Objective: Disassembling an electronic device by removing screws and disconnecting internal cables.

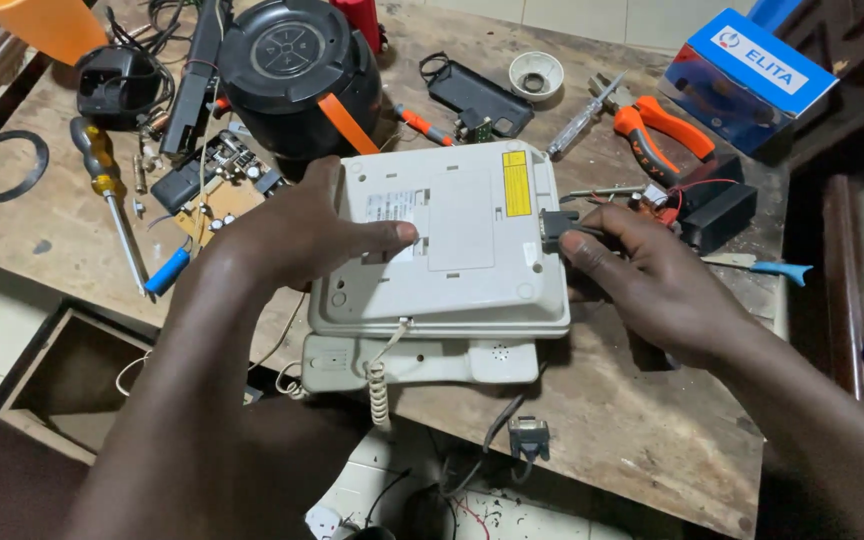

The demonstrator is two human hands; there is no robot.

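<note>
On the workbench, left hand flat on upturned grey telephone; right hand pinches connector.

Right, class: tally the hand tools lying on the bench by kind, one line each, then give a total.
Screwdrivers: 3, yellow handle, orange handle, clear handle
Pliers: 1
Total: 4

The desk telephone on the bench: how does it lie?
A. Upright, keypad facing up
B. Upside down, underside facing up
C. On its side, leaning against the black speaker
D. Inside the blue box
B: the telephone shows its flat underside with labels, the left hand pressing on it.
</note>
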